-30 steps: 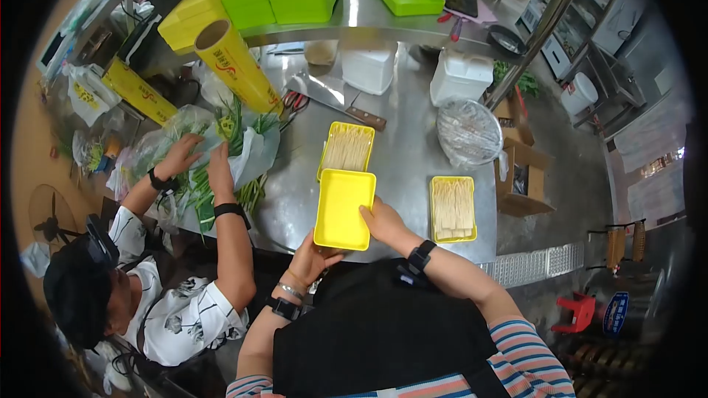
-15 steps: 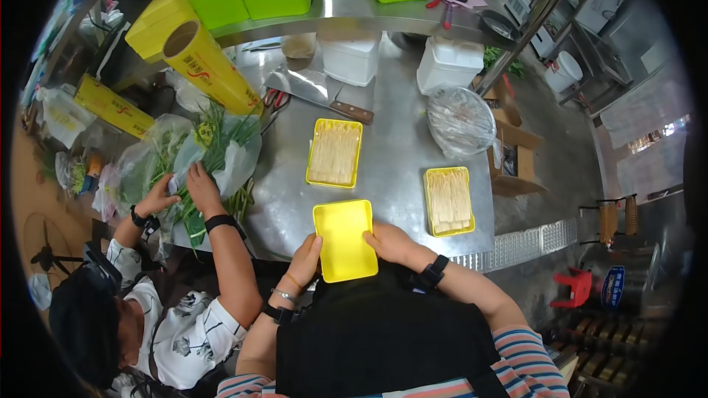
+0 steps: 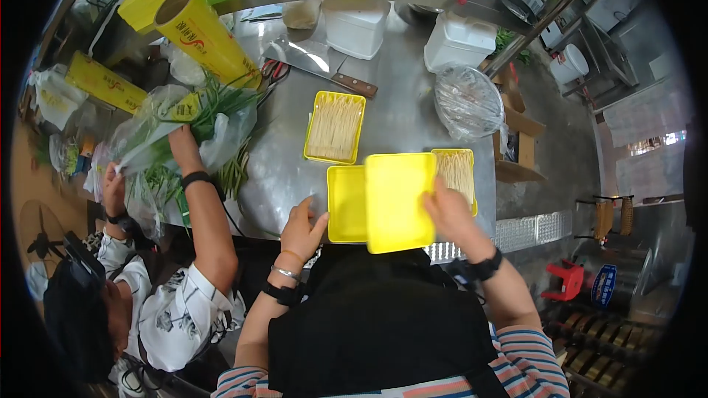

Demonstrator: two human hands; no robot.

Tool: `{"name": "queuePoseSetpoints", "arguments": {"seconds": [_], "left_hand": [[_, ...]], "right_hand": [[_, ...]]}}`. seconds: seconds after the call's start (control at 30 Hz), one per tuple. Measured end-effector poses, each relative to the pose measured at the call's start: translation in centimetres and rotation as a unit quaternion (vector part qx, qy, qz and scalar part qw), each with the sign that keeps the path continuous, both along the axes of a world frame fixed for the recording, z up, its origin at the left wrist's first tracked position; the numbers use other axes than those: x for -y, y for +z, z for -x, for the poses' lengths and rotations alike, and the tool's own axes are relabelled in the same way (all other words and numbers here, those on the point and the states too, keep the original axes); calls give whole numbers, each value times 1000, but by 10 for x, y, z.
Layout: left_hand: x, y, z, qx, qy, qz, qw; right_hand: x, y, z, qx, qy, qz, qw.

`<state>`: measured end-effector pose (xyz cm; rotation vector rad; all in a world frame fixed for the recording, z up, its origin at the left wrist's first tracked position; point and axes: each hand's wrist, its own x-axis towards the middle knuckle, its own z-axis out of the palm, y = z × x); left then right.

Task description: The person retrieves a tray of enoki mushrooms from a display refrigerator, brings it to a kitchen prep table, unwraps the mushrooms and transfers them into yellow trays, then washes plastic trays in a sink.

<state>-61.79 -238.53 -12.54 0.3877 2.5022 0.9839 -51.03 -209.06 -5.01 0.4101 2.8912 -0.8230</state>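
Note:
A shallow yellow tray (image 3: pixel 401 203), slightly blurred, is in my right hand (image 3: pixel 451 210), gripped by its right edge. It overlaps the right part of another yellow tray (image 3: pixel 346 203), bare inside, at the table's front edge. Beside that tray's left edge is my left hand (image 3: pixel 302 227), thumb and fingers apart; whether the thumb touches the rim I cannot tell. Farther back lies a yellow tray of pale thin strands (image 3: pixel 335 129), like enoki mushrooms. A similar filled tray (image 3: pixel 455 169) sits at the right, partly hidden behind the raised tray and my right hand.
A cleaver (image 3: pixel 324 66) lies on the steel table (image 3: pixel 402 118) near red-handled scissors (image 3: pixel 274 72). White tubs (image 3: pixel 358 28) and a plastic-wrapped bowl (image 3: pixel 468 99) stand behind. At left, a co-worker's hands (image 3: pixel 184 149) handle bagged greens (image 3: pixel 158 177) beside a large yellow wrap roll (image 3: pixel 210 37).
My right hand has moved right with one yellow tray, uncovering another below it. My left hand no longer grips a tray. The co-worker's left-side hand has shifted down and left, holding the bag.

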Motion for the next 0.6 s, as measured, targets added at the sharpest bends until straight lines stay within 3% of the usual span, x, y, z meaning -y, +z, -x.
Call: {"name": "queuePoseSetpoints", "arguments": {"seconds": [0.13, 0.2, 0.27, 0.37, 0.6], "left_hand": [[-16, -4, -4, -65, -66, 52, 994], [-20, -10, 0, -64, -73, 63, 993], [-13, -8, 2, -92, -56, 58, 992], [4, -13, 8, -109, -28, 82, 990], [-4, -7, 60, -94, -3, 142, 985]], "right_hand": [[-16, 20, -9, 36, -29, -149, 988], [-6, -3, -2, 83, -36, -202, 975], [8, -23, 10, 137, -54, -201, 969], [30, -37, 30, 122, -48, -101, 986], [26, -82, 66, 95, -60, -39, 993]]}}
